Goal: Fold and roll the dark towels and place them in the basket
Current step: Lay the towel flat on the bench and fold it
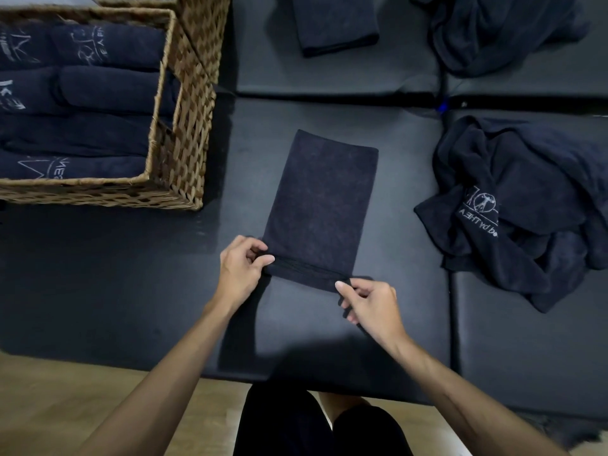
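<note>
A dark towel [320, 205], folded into a long narrow strip, lies flat on the black padded surface [131, 274] and runs away from me. Its near end is turned over into a small first roll. My left hand [241, 269] pinches the left corner of that rolled end. My right hand [370, 304] pinches the right corner. The wicker basket [184, 149] stands at the left and holds several rolled dark towels [98, 90] with pale logos.
A heap of unfolded dark towels [519, 209] lies at the right, one showing a white logo. Another heap [500, 31] is at the back right. A folded dark towel [335, 24] lies at the back centre. Seams divide the pads. Wooden floor [65, 406] lies below the near edge.
</note>
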